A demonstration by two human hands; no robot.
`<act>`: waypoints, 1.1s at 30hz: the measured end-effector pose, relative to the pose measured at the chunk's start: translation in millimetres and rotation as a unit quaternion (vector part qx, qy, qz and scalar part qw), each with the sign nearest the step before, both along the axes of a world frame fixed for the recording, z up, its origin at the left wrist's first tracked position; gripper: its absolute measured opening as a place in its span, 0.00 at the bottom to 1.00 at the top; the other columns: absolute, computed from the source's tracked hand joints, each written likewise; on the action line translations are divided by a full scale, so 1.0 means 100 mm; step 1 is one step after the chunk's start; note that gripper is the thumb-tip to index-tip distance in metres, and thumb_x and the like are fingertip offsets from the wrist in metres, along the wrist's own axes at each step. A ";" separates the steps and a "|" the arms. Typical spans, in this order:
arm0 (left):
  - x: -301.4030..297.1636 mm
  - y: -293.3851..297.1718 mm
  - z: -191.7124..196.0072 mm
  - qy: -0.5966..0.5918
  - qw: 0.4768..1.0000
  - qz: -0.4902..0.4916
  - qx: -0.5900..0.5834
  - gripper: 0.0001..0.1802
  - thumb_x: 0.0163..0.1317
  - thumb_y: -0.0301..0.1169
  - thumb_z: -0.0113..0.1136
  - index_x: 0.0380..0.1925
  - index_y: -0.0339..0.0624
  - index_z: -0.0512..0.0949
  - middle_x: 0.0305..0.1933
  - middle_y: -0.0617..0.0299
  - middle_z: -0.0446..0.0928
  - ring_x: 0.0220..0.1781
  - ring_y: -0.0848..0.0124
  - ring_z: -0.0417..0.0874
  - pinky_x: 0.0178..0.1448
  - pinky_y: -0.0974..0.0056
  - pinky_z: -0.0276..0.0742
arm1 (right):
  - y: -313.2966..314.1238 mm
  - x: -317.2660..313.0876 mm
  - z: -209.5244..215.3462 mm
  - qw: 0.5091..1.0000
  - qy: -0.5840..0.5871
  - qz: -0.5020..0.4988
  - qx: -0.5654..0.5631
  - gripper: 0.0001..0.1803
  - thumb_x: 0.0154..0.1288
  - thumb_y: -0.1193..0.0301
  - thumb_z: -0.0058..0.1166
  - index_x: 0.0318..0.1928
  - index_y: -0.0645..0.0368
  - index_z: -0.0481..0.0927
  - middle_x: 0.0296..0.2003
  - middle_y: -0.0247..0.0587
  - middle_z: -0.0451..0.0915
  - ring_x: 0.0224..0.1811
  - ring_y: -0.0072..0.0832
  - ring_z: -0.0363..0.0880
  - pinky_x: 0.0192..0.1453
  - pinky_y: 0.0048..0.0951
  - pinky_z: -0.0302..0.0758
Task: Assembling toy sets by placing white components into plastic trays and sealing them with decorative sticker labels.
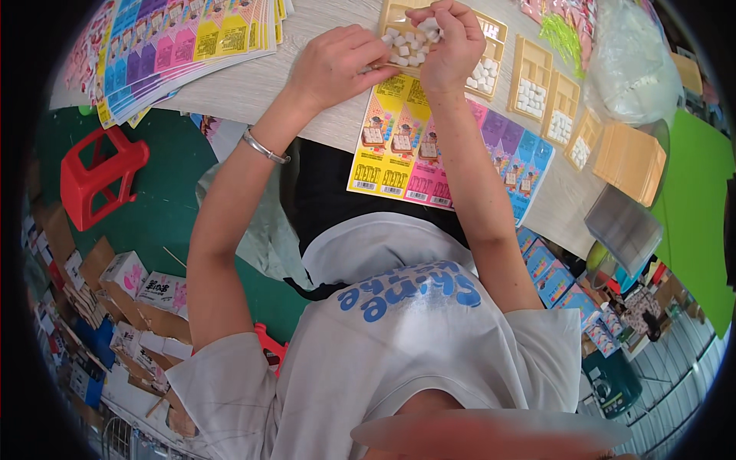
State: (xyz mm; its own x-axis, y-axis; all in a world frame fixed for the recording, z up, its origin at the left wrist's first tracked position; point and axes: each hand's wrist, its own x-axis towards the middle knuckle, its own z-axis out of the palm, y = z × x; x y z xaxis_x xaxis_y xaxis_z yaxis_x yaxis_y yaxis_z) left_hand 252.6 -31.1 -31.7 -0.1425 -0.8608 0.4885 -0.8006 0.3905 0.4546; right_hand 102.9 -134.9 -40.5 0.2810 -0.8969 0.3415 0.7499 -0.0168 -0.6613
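A tan plastic compartment tray (391, 15) lies on the table at the top, with a heap of small white cubes (406, 52) in its near compartment. My left hand (337, 65), a silver bangle on its wrist, grips the tray's left near corner with thumb and fingers. Over the tray's right side, my right hand (454, 50) is closed with its fingertips pinched around a few white cubes (430, 29). Under my right forearm, a printed sheet (391, 138) of yellow, pink, purple and blue panels hangs partly over the table's near edge.
More tan trays (529, 69) with white cubes line up to the right, beside stacked empty trays (629, 161) and a clear plastic bag (632, 61). A pile of printed sheets (192, 46) lies at left. A red stool (100, 176) and cardboard boxes (146, 284) stand on the floor.
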 end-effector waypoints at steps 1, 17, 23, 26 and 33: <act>0.00 0.02 0.00 -0.001 1.000 0.002 0.001 0.13 0.51 0.40 0.78 0.31 0.49 0.84 0.34 0.67 0.81 0.39 0.67 0.84 0.45 0.63 0.81 | 0.06 -0.04 0.04 0.990 0.120 -0.055 0.043 0.06 0.71 0.75 0.52 0.37 0.62 0.81 0.30 0.38 0.83 0.34 0.23 0.81 0.45 0.25 0.78; 0.00 0.01 0.01 0.059 0.997 0.030 -0.027 0.14 0.54 0.40 0.77 0.37 0.49 0.86 0.38 0.67 0.84 0.39 0.66 0.85 0.45 0.62 0.82 | 0.23 -0.62 0.45 0.743 0.612 -0.119 -0.244 0.12 0.66 0.69 0.66 0.49 0.56 0.88 0.36 0.34 0.82 0.32 0.24 0.78 0.39 0.28 0.78; -0.05 -0.02 -0.02 0.118 0.991 0.056 -0.012 0.10 0.57 0.38 0.76 0.33 0.48 0.86 0.31 0.67 0.83 0.32 0.67 0.85 0.37 0.63 0.81 | 0.21 -0.54 0.27 0.663 0.648 -0.172 -0.334 0.10 0.62 0.68 0.71 0.44 0.53 0.91 0.31 0.36 0.82 0.30 0.27 0.80 0.37 0.28 0.79; -0.02 -0.01 -0.03 0.096 0.993 0.069 -0.014 0.10 0.57 0.39 0.75 0.33 0.48 0.87 0.30 0.67 0.83 0.31 0.67 0.84 0.36 0.63 0.80 | 0.20 -0.55 0.29 0.663 0.646 -0.189 -0.328 0.08 0.61 0.70 0.71 0.42 0.53 0.91 0.28 0.35 0.81 0.29 0.27 0.81 0.36 0.28 0.78; -0.01 0.02 0.03 0.041 0.997 0.069 -0.013 0.10 0.59 0.40 0.73 0.39 0.53 0.89 0.40 0.70 0.84 0.39 0.67 0.86 0.42 0.62 0.81 | 0.18 -0.61 0.46 0.770 0.586 -0.144 -0.208 0.07 0.63 0.73 0.70 0.42 0.56 0.91 0.26 0.28 0.77 0.27 0.17 0.72 0.31 0.22 0.69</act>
